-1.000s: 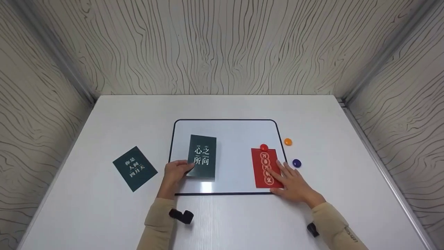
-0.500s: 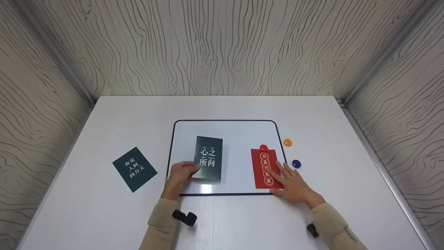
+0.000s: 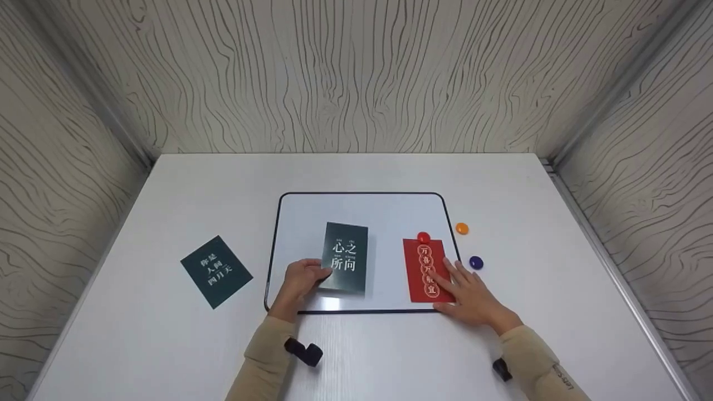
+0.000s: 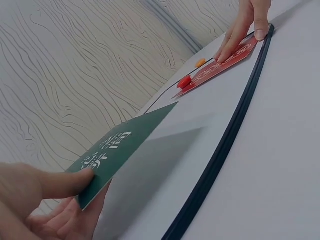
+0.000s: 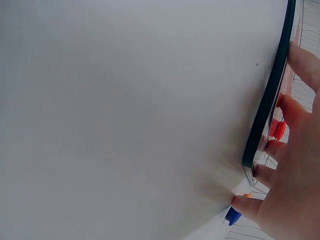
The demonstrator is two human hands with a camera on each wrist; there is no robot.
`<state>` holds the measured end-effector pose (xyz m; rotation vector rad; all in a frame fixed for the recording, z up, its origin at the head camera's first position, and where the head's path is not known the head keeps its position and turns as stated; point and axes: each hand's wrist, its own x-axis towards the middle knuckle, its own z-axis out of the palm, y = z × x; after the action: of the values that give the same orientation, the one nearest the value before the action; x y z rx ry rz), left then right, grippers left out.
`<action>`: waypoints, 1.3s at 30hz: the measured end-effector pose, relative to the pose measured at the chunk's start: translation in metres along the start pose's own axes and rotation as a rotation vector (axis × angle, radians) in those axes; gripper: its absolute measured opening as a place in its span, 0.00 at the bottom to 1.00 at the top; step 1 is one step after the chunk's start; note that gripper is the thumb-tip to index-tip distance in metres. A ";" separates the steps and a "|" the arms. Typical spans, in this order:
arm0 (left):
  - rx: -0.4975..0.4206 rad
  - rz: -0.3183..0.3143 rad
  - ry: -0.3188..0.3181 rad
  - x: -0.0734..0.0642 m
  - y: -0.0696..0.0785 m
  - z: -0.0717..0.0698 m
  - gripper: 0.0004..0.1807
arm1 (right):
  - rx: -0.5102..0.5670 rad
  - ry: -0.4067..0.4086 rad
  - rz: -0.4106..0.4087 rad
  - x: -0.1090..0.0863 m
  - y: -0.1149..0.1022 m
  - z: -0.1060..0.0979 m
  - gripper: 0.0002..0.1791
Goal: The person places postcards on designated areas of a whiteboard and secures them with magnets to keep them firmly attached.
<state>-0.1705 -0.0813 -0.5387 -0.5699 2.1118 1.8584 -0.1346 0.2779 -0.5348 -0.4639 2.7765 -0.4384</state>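
Note:
My left hand (image 3: 302, 281) pinches the lower left edge of a dark green card (image 3: 346, 250) with white Chinese characters, thumb on top and fingers beneath. The left wrist view shows this card (image 4: 125, 145) tilted above the whiteboard (image 4: 200, 130), casting a shadow on it. My right hand (image 3: 470, 295) lies with fingers spread across the lower right part of a red card (image 3: 415, 273) and the board's edge. A red round magnet (image 3: 423, 237) sits at that card's top edge. The whiteboard (image 3: 384, 214) lies flat and has a black frame.
Another dark green card (image 3: 216, 272) lies turned at an angle on the white table (image 3: 167, 206), left of the board. Right of the board are an orange magnet (image 3: 462, 228) and a dark blue one (image 3: 476, 262). Wood-patterned walls (image 3: 345, 78) enclose the table.
My left hand has carried the green card to the right and slightly toward me over the whiteboard. The right hand stays where it was on the red card.

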 end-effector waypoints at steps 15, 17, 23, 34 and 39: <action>0.022 0.003 -0.047 -0.003 0.001 0.012 0.21 | 0.011 0.012 -0.005 -0.001 -0.002 -0.002 0.38; 0.014 -0.015 -0.045 -0.003 0.001 0.014 0.20 | 0.010 0.009 -0.001 -0.001 -0.002 -0.002 0.38; 0.021 -0.020 -0.043 -0.005 0.003 0.021 0.18 | 0.011 0.004 0.001 0.000 -0.001 0.000 0.38; 0.032 -0.027 -0.055 -0.007 -0.001 0.038 0.15 | -0.005 0.004 0.013 0.001 0.000 0.001 0.38; 0.011 -0.027 -0.054 -0.008 -0.001 0.043 0.15 | -0.006 0.008 0.010 0.001 0.000 0.000 0.38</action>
<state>-0.1649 -0.0378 -0.5423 -0.5366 2.0689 1.8261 -0.1356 0.2776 -0.5349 -0.4504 2.7875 -0.4308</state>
